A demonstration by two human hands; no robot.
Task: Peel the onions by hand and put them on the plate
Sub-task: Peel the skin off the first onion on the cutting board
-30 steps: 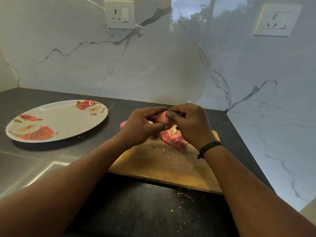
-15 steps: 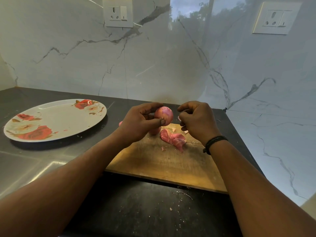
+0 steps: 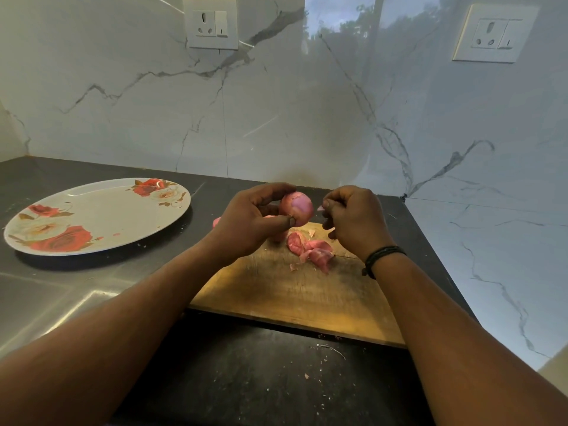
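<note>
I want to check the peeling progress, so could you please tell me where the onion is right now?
In the head view, the round pink onion is held in the left hand, above the wooden cutting board's far edge.

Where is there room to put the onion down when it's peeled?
The plate is bare across its white middle, between the rose patterns. The near half of the cutting board is free too. It's crowded under the hands, where the peels lie.
</note>
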